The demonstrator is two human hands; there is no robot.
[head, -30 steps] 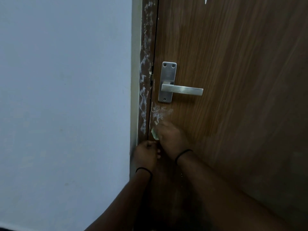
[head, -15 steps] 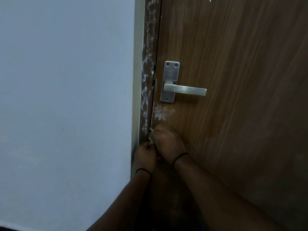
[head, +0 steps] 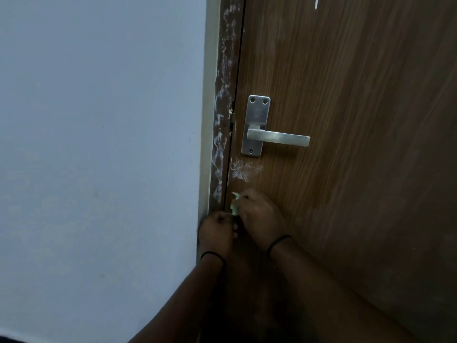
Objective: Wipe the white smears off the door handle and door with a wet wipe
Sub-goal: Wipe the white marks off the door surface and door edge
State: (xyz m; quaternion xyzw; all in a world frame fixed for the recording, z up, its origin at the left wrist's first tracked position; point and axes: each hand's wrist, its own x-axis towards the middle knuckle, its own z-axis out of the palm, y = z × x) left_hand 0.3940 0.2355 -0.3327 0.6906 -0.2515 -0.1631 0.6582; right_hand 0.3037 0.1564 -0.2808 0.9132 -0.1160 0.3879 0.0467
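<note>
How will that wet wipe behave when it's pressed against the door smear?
The wet wipe looks crumpled and limp between the right hand and left hand, so it probably folds rather than pushes stiffly. It likely needs bunching to scrub the white smear. Being thin, it may tear.

**Door, handle and wipe**

A brown wood-grain door [head: 346, 120] is seen shut. A silver lever handle [head: 278, 139] is set level. White smears [head: 243, 169] are spread just beneath its plate. A pale wet wipe [head: 235, 203] is bunched below them.
</note>
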